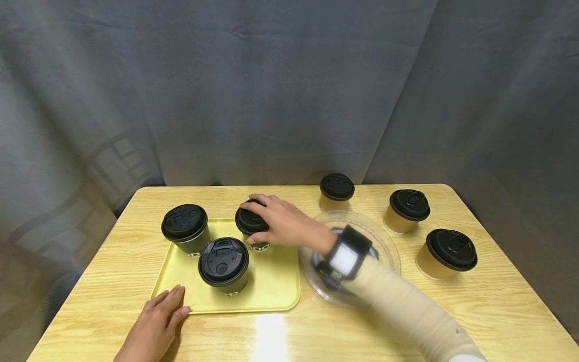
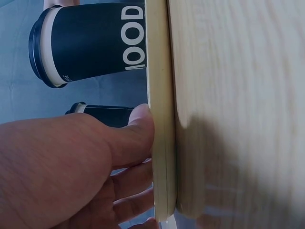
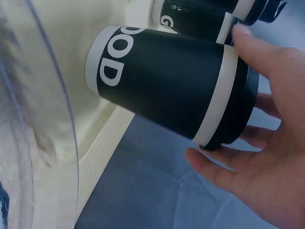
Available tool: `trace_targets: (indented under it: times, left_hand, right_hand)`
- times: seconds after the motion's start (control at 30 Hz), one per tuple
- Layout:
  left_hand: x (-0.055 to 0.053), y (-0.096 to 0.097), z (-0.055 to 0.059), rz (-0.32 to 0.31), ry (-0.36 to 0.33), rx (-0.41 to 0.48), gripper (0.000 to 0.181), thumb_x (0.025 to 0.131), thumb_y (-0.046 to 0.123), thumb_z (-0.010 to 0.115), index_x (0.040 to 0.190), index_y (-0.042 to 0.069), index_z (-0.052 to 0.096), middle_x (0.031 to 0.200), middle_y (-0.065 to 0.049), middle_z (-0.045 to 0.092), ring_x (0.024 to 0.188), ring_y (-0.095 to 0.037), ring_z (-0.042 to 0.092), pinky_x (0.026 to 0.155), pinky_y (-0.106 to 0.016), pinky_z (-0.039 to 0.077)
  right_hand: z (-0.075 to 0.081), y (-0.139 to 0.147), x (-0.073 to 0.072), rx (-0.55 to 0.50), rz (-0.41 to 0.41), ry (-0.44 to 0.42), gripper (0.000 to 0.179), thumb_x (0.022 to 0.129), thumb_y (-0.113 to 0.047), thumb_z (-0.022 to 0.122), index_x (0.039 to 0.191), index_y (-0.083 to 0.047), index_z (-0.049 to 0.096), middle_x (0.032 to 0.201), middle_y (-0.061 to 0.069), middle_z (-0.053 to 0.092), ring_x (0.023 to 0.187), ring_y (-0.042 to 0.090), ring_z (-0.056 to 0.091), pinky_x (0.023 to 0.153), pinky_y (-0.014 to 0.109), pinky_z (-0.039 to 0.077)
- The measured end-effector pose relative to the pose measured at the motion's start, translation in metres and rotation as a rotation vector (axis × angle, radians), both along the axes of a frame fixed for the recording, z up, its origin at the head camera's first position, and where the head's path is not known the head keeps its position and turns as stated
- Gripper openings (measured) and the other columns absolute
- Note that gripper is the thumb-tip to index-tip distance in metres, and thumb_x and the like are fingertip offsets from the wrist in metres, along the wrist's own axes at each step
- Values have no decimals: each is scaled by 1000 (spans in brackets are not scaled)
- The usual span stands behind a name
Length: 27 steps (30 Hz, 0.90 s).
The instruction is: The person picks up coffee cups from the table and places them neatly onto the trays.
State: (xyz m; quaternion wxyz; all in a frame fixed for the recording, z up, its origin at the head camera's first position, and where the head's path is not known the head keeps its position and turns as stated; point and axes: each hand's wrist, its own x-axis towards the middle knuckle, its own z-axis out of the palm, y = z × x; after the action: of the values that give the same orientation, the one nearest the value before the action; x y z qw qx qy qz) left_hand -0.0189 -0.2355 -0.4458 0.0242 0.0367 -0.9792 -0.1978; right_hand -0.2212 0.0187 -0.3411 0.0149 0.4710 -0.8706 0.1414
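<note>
My right hand (image 1: 289,223) curls round the black lid of a paper coffee cup (image 3: 162,86) at the back of a yellow tray (image 1: 271,284). In the right wrist view its thumb and fingers (image 3: 214,167) lie about the lid's rim. The cup is dark, with white lettering near its base. Two more dark lidded coffee cups stand on the tray, one at back left (image 1: 184,226) and one nearer the front (image 1: 223,264). At the tray's front left corner my left hand (image 1: 158,317) rests with fairly straight fingers, its thumb touching the edge.
Under my right forearm lies a round clear plastic container (image 1: 391,254) with something dark in it, mostly covered. Three tan cups with black lids stand to the right: one at the back (image 1: 336,201), one further right (image 1: 402,218), one nearer (image 1: 436,261). A grey curtain (image 1: 271,100) hangs behind.
</note>
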Motion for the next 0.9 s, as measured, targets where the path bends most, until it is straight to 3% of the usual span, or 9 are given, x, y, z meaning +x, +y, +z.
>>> trace_targets:
  times: [0.2, 0.37, 0.57, 0.7, 0.9]
  left_hand:
    - [-1, 0, 0, -5, 0, 5, 48, 95, 20, 62, 136, -4, 53, 137, -25, 55, 121, -54, 50, 91, -66, 46]
    - [0, 0, 0, -6, 15, 2, 48, 94, 19, 63, 135, -4, 54, 137, -25, 55, 121, -53, 51, 91, -65, 46]
    - [-1, -2, 0, -3, -2, -4, 49, 94, 19, 63, 136, -4, 53, 137, -26, 55, 121, -53, 51, 92, -65, 45]
    - [-2, -2, 0, 9, -38, -7, 50, 95, 20, 62, 137, -4, 51, 139, -26, 53, 122, -53, 49, 94, -65, 44]
    - [-3, -2, -1, 15, -47, -10, 49, 95, 20, 63, 136, -5, 52, 139, -26, 53, 122, -53, 49, 95, -64, 44]
  right_hand:
    - [12, 23, -13, -52, -53, -29, 80, 83, -60, 66, 149, -23, 40, 158, 11, 32, 142, 32, 38, 114, 53, 36]
    - [17, 55, -32, -51, -148, 6, 69, 91, -51, 62, 148, -19, 41, 157, 16, 31, 142, 37, 36, 111, 58, 37]
    - [13, 90, -55, 5, -268, 68, 72, 88, -45, 69, 147, -15, 42, 157, 19, 30, 145, 42, 27, 114, 63, 27]
    - [8, 105, -65, 44, -352, 52, 73, 89, -48, 66, 149, -17, 39, 159, 19, 24, 147, 45, 19, 114, 67, 22]
    - [0, 120, -75, 76, -452, 11, 67, 95, -45, 59, 150, -15, 37, 159, 23, 23, 145, 50, 20, 112, 70, 23]
